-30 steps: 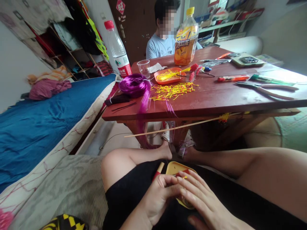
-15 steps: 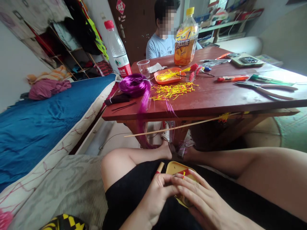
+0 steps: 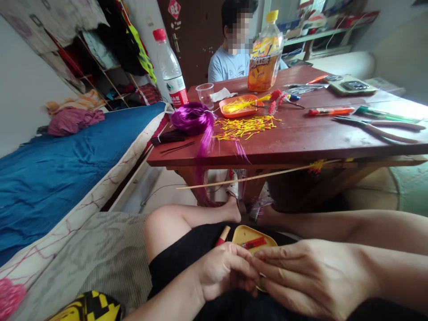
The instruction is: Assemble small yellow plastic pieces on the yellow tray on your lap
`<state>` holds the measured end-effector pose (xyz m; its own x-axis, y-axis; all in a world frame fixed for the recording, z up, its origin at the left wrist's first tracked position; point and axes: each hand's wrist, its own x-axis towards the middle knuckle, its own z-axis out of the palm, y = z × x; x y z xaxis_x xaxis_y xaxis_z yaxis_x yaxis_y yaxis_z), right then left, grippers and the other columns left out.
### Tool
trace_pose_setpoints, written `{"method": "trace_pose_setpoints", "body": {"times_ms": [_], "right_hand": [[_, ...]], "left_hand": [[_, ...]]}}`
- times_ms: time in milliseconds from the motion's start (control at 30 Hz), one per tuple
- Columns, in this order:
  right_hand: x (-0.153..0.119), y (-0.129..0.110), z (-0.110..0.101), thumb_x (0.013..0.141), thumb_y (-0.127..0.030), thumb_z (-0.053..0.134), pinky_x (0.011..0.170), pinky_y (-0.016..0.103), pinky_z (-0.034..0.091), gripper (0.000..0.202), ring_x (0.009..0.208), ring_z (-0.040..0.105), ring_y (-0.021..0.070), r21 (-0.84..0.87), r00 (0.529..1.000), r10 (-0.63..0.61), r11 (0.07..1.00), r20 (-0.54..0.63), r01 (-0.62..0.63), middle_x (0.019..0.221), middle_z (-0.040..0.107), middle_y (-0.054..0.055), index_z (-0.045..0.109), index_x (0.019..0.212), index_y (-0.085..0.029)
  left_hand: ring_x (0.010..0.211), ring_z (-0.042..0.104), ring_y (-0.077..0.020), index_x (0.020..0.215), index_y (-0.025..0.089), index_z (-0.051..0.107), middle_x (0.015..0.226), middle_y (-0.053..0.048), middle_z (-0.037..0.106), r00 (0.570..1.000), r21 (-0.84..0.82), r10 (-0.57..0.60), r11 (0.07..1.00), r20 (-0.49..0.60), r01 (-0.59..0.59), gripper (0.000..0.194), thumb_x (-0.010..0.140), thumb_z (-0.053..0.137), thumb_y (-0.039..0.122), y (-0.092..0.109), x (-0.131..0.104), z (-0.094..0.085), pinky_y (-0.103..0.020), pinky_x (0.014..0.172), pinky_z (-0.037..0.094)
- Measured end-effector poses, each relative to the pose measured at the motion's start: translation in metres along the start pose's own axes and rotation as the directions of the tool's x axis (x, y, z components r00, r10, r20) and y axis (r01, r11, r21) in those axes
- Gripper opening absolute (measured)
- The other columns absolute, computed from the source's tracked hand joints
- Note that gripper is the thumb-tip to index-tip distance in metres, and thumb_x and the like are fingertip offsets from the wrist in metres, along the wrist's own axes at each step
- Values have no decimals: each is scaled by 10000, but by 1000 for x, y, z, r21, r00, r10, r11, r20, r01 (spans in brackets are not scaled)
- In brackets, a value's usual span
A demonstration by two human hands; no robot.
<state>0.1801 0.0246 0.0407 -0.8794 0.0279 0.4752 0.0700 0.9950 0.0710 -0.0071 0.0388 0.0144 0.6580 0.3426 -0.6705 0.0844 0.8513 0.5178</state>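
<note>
My left hand [image 3: 229,269] is curled low in the picture, its fingers closed at the tips against those of my right hand. My right hand [image 3: 301,272] lies over from the right, fingers pressed together. Whatever is between the fingertips is too hidden to make out. Just behind them, on my lap, a yellow tray [image 3: 239,233] holds a red item [image 3: 256,243]. A roll with a tan end and red part [image 3: 223,235] lies left of the tray.
On the red table [image 3: 294,142] are purple strands [image 3: 192,118], yellow stamens [image 3: 247,128], an orange tray [image 3: 230,113], pliers [image 3: 377,127] and bottles. A thin stick [image 3: 240,178] juts out along its front edge. A person [image 3: 227,62] sits behind.
My right hand has turned and swung so its forearm comes from the right. The yellow-tipped piece seen at the fingers is no longer visible. The view has shifted slightly.
</note>
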Motion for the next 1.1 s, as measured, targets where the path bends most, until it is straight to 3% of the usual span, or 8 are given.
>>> {"method": "trace_pose_setpoints", "body": {"times_ms": [200,300,400,533,667,800,867,1100], "right_hand": [[1,5,5,809,-79,451,872,347,522,258,712,672,221,-25,993,-81,997,-91,79,708,712,103,696,730,-91],[3,4,5,861,-84,393,860,320,523,305,785,673,222,30,993,52,998,-102,-49,785,715,136,684,771,-60],[3,2,7,936,-105,248,865,265,508,427,828,669,185,108,957,265,962,-117,-253,827,710,140,660,842,-45],[1,-1,22,962,-204,257,809,257,517,379,740,662,151,249,833,539,830,-126,-500,749,689,94,613,890,-97],[2,0,33,936,-249,353,599,219,506,289,646,635,134,418,601,799,558,-36,-717,712,672,47,600,809,-169],[7,3,29,863,-203,446,550,192,467,188,588,626,122,515,402,901,269,164,-814,670,676,10,613,779,-180],[8,4,28,849,-203,451,547,192,459,185,580,621,124,532,367,908,212,204,-820,660,674,6,620,778,-179],[4,1,32,861,-205,439,558,184,452,186,596,617,116,545,387,906,241,169,-803,680,671,6,613,797,-179]], "left_hand": [[380,483,-77,492,107,596,401,18,554,995,-31,-65,997,82,68,79,423,559,96,1,3,-1,-244,519,458],[397,482,-80,512,109,600,411,20,546,996,-45,-46,998,77,50,92,425,571,102,2,5,-4,-253,531,450],[401,476,-73,520,114,606,435,22,555,1000,-52,10,999,23,-9,86,438,584,99,4,7,-8,-251,545,429],[408,454,-59,509,116,610,435,34,542,991,-34,113,993,-66,-115,55,460,594,98,9,12,-10,-231,547,390],[410,433,-61,466,111,599,411,28,529,979,20,169,986,-114,-168,15,451,597,108,19,14,-8,-222,526,363],[426,454,-62,471,108,608,444,13,574,969,68,198,979,-147,-190,20,452,615,109,26,13,-5,-205,533,357],[432,464,-62,477,108,613,446,15,579,964,84,210,976,-161,-199,22,455,615,107,28,12,-4,-196,537,357],[435,466,-59,474,107,609,442,15,572,961,73,213,977,-175,-203,28,446,608,107,27,10,-5,-192,531,362]]}}
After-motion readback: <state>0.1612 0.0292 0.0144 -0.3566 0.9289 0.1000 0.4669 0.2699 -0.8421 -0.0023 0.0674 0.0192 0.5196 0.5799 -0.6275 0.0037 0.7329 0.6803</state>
